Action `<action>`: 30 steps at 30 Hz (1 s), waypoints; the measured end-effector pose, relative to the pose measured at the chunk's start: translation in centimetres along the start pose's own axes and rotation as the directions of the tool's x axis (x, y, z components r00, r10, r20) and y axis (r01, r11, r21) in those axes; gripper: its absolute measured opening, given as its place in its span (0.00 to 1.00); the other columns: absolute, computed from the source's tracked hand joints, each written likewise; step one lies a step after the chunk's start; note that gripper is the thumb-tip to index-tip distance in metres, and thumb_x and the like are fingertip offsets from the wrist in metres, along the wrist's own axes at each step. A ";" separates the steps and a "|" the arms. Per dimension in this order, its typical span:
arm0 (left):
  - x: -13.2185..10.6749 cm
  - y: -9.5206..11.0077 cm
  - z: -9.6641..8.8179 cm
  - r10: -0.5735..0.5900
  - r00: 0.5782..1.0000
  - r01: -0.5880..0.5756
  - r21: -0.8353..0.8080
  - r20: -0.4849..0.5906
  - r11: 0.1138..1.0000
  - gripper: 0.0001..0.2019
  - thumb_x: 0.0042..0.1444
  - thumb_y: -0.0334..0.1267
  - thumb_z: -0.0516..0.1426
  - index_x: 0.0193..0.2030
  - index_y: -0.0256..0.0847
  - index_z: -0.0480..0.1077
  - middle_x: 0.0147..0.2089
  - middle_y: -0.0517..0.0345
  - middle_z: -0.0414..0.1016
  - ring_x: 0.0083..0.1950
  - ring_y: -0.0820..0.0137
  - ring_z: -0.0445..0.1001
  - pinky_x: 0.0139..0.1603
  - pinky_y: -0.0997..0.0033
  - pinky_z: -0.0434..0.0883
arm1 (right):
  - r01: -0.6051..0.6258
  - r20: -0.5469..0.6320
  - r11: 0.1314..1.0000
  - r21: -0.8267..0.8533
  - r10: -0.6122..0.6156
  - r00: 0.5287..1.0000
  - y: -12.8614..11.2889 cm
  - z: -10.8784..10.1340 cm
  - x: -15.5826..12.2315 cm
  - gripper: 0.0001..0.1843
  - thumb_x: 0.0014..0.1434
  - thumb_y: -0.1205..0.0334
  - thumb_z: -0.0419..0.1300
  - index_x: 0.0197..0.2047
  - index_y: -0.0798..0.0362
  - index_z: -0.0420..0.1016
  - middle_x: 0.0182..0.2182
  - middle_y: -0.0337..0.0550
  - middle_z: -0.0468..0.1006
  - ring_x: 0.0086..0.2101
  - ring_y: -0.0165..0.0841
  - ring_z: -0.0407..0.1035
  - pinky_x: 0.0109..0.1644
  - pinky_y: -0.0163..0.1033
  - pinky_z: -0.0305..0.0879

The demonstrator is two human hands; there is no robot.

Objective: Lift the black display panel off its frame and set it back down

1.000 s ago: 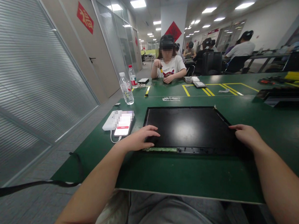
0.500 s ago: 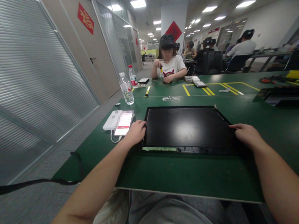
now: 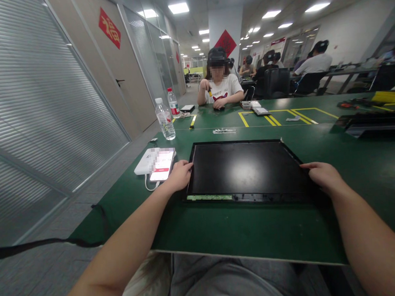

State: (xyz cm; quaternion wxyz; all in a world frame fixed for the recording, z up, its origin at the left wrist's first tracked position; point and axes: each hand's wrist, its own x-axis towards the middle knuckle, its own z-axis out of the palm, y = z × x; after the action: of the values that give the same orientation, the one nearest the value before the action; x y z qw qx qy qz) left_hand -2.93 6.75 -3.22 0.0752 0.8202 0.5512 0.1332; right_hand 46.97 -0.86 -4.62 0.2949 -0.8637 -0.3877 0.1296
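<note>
A black flat screen panel (image 3: pixel 247 170) lies face up on the green table (image 3: pixel 240 229) in front of me. A thin green circuit strip runs along its near edge. My left hand (image 3: pixel 179 176) curls around the panel's left edge, fingers closed against it. On the opposite side, my right hand (image 3: pixel 321 177) grips the right edge, fingers bent over the rim.
A phone (image 3: pixel 162 165) on a white power bank (image 3: pixel 145 162) lies left of the panel. Two water bottles (image 3: pixel 165 119) stand further back. A person (image 3: pixel 218 88) sits working across the table; other people sit behind. Tools and a dark device (image 3: pixel 369 125) lie at right.
My left hand slid off the panel's surface to its left edge, beside the phone. The right hand stayed on the right edge.
</note>
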 end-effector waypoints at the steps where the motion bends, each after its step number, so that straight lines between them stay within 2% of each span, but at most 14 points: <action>1: 0.0 -0.1 0.0 0.006 1.000 -0.006 -0.015 -0.005 1.000 0.26 0.62 0.30 0.50 0.64 0.36 0.77 0.65 0.39 0.73 0.66 0.50 0.71 0.72 0.48 0.68 | -0.020 0.010 1.000 0.011 0.020 1.000 -0.1 0.0 -0.1 0.31 0.41 0.74 0.56 0.47 0.55 0.89 0.41 0.53 0.86 0.37 0.37 0.77 0.40 0.35 0.69; 6: 0.1 -0.4 0.0 0.001 1.000 0.000 -0.042 0.018 0.999 0.27 0.60 0.32 0.51 0.65 0.39 0.76 0.65 0.41 0.72 0.66 0.50 0.70 0.72 0.47 0.67 | -0.082 0.050 0.995 0.059 0.079 0.996 -0.3 -0.3 -0.2 0.32 0.40 0.75 0.57 0.47 0.55 0.89 0.43 0.53 0.86 0.38 0.38 0.77 0.41 0.37 0.69; 12: 0.2 -0.4 0.0 -0.005 1.000 0.006 -0.072 0.020 0.997 0.29 0.58 0.32 0.53 0.66 0.42 0.75 0.65 0.43 0.73 0.66 0.50 0.70 0.72 0.46 0.68 | -0.094 0.055 0.991 0.099 0.089 0.995 0.1 -0.2 0.2 0.30 0.41 0.75 0.57 0.46 0.55 0.88 0.41 0.53 0.85 0.36 0.37 0.76 0.39 0.36 0.68; 17: 0.1 -0.1 -0.2 -0.014 1.000 0.015 -0.074 0.019 0.997 0.27 0.61 0.33 0.51 0.66 0.39 0.75 0.66 0.39 0.72 0.67 0.48 0.70 0.71 0.44 0.69 | -0.068 0.072 0.994 0.091 0.061 0.995 0.6 0.0 0.5 0.32 0.39 0.74 0.56 0.48 0.56 0.87 0.39 0.52 0.85 0.35 0.37 0.76 0.38 0.36 0.68; 22: -0.8 0.8 -1.2 0.040 0.998 -0.036 -0.069 0.048 0.997 0.26 0.67 0.38 0.51 0.68 0.35 0.72 0.67 0.37 0.72 0.69 0.50 0.71 0.73 0.50 0.66 | -0.044 0.057 0.999 0.025 0.043 0.997 0.5 -0.2 0.7 0.31 0.38 0.74 0.56 0.45 0.55 0.88 0.40 0.52 0.85 0.38 0.39 0.76 0.39 0.36 0.67; 24: -1.3 1.1 -1.7 0.059 0.994 -0.054 -0.060 0.092 0.997 0.28 0.67 0.42 0.53 0.71 0.32 0.68 0.71 0.34 0.70 0.72 0.49 0.68 0.74 0.51 0.64 | -0.039 0.065 0.999 0.005 0.038 0.997 0.4 -0.4 0.8 0.31 0.39 0.74 0.56 0.46 0.54 0.87 0.41 0.52 0.85 0.39 0.40 0.76 0.38 0.37 0.66; 26: -1.8 1.2 -2.3 0.065 0.987 -0.055 -0.070 0.148 0.996 0.35 0.67 0.50 0.55 0.75 0.32 0.62 0.76 0.32 0.63 0.76 0.46 0.63 0.76 0.48 0.61 | -0.035 0.083 0.999 -0.003 0.035 0.996 0.4 -0.5 0.9 0.31 0.39 0.73 0.56 0.47 0.54 0.87 0.41 0.52 0.85 0.38 0.40 0.76 0.38 0.38 0.66; 30: -2.5 0.9 -3.2 0.087 0.954 -0.054 -0.120 0.286 0.991 0.51 0.56 0.63 0.64 0.80 0.39 0.55 0.82 0.32 0.49 0.81 0.40 0.52 0.76 0.42 0.59 | -0.029 0.111 1.000 -0.005 0.030 0.993 0.6 -0.6 0.9 0.30 0.40 0.73 0.57 0.46 0.52 0.87 0.40 0.51 0.85 0.37 0.40 0.76 0.40 0.38 0.68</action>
State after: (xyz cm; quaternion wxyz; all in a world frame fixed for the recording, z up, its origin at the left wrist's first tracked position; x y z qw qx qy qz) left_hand -4.01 4.01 -0.27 0.1957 0.8446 0.4964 0.0444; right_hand 48.20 -0.74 -4.45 0.2696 -0.8612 -0.3909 0.1812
